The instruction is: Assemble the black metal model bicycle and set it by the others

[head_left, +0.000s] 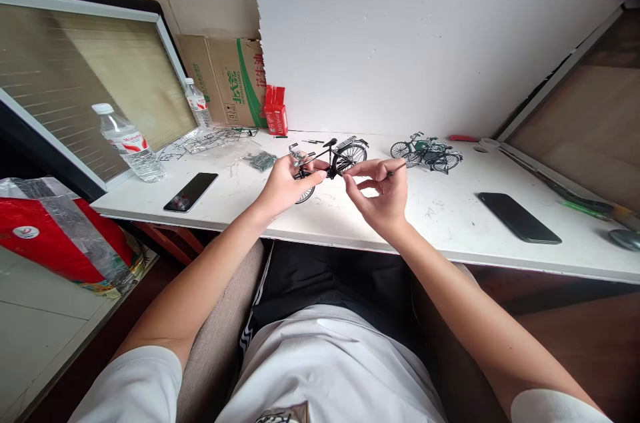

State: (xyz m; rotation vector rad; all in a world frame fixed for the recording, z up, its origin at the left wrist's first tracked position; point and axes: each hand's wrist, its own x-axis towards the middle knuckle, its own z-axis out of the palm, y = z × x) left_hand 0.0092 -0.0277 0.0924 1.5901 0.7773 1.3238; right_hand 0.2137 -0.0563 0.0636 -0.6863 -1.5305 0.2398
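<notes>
My left hand is closed around the front part of a black miniature bicycle, just above the table. The bicycle's saddle and rear wheel stick up to the right, while its front wheel shows below my left fingers. My right hand pinches a small black part near the pedals, between thumb and index finger. A thin dark rod-like tool is tucked among the other fingers of that hand. Fingertips hide exactly how the part meets the frame.
Miniature bicycles stand at the back right. Black phones lie left and right. Water bottles, a red box, a carton, plastic part frames and a small bag are on the white table.
</notes>
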